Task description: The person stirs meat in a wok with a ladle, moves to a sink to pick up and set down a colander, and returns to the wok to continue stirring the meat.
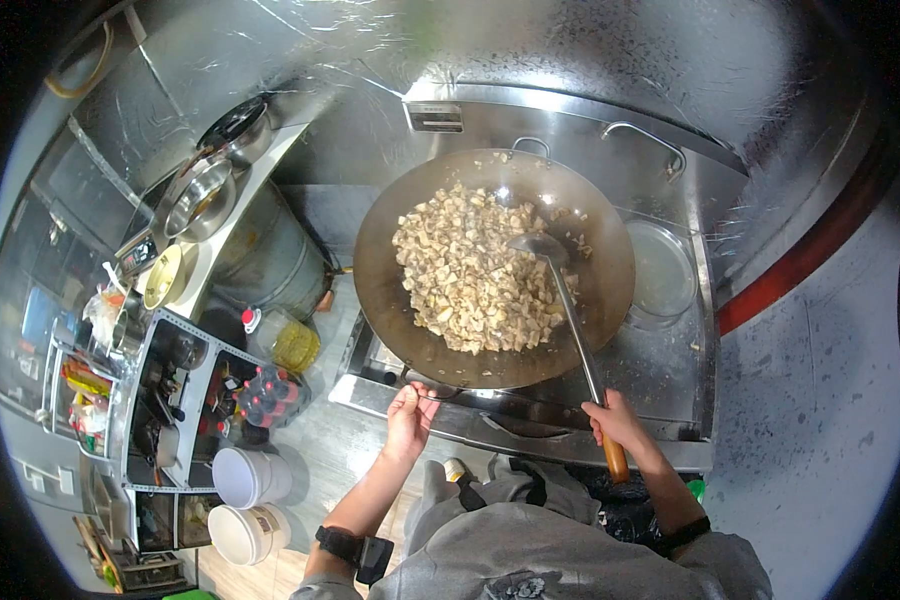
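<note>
Nearest: a dark watch (342, 543) on the L wrist. L hand (410, 408) is closed on the small loop handle at the near rim of the wok (380, 270). R hand (615, 420) is wrapped round the wooden grip of the ladle (576, 325), w/ the grip's end poking out below the fist. The wok sits on the steel stove (670, 370). The ladle's bowl lies at the right edge of the pale diced food (465, 275), which is heaped centre-left in the wok.

Looks like a stir/turn step. To do it well, I'd say:
- L hand holds the wok steady so it doesn't slide.
- R hand drives the ladle bowl under the heap from the right & folds twd the middle.
- Strokes stay short so nothing goes over the near rim.
- Stray bits high on the far wall want sweeping down.

Left of the stove: white buckets (250, 477), red-capped bottles (265, 395), then metal bowls (202, 200) on a ledge further back. Right of the wok: a round basin (660, 275).

Writing: the small plate (434, 117) on the back panel has print, too small to read. The lower bucket's label isn't legible either. No brand can be made out.
</note>
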Action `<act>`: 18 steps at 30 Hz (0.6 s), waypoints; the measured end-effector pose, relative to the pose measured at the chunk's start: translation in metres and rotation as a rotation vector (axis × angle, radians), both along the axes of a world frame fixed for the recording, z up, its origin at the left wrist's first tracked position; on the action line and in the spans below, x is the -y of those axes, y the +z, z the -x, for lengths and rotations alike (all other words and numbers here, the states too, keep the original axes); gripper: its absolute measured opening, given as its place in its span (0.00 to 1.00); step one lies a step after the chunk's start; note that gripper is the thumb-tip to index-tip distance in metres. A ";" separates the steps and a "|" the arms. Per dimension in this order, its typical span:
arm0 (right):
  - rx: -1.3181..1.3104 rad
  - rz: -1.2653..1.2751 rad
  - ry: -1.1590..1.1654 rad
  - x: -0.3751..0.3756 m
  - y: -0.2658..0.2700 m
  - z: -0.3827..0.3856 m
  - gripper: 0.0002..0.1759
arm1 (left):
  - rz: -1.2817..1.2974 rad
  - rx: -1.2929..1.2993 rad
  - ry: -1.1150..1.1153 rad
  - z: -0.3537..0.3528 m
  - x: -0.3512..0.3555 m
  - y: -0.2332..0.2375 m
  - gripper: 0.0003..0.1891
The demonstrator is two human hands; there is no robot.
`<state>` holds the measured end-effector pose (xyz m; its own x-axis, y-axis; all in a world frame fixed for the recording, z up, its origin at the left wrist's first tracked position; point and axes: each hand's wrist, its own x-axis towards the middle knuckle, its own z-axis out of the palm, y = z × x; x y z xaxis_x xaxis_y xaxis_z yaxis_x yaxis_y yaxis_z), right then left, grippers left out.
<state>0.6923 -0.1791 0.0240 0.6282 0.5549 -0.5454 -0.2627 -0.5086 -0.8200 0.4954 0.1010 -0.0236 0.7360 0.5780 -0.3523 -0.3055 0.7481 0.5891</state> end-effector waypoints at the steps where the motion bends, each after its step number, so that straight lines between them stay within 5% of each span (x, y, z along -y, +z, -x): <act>1: 0.000 0.000 -0.001 0.000 0.000 0.000 0.10 | 0.000 0.000 -0.001 0.000 0.000 -0.001 0.07; 18: 0.024 0.022 -0.008 -0.001 0.001 0.000 0.12 | -0.016 -0.017 -0.009 0.000 -0.001 -0.002 0.08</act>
<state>0.6923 -0.1780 0.0255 0.6451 0.5378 -0.5427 -0.2473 -0.5250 -0.8143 0.4949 0.1019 -0.0261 0.7349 0.5771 -0.3561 -0.2886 0.7413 0.6059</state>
